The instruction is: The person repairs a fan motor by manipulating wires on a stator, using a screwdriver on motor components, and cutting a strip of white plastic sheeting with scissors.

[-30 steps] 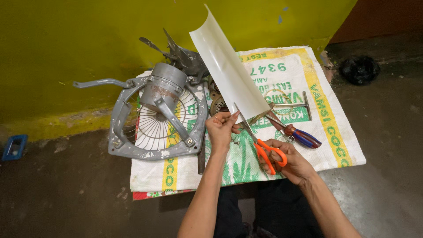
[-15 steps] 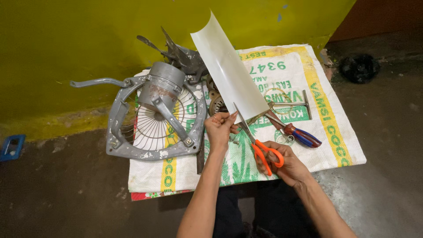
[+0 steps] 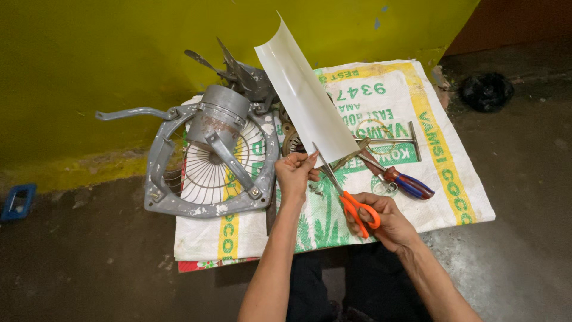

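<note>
Left hand (image 3: 296,173) pinching the near corner of a white curved sheet (image 3: 304,98), fingers (image 3: 310,158) clamped on its edge. Sheet tilted up and away toward the far left, its far end raised in front of the yellow wall (image 3: 119,53). Right hand (image 3: 381,222) wrapped through the orange handles of a pair of scissors (image 3: 345,194), fingers closed around the loops. Blades pointing far-left, tips meeting the sheet's near edge just beside the left thumb; hard to tell from this angle whether the blades are parted or shut on the sheet.

All of it above a printed woven sack (image 3: 411,149) spread flat on the dark floor (image 3: 89,262). On the sack's left part, a grey round fan frame (image 3: 173,197) with wire guard spokes, a grey motor (image 3: 217,119) mounted at its middle. Grey fan blades (image 3: 238,74) lying just beyond the motor, near the wall. To the right of the scissors, a screwdriver with red and blue handle (image 3: 405,182) lying on the sack, a thin metal bracket (image 3: 399,141) just beyond it. Black lump (image 3: 487,90) on the floor at far right, well apart from the sack. Small blue object (image 3: 18,201) on the floor at the left edge.
</note>
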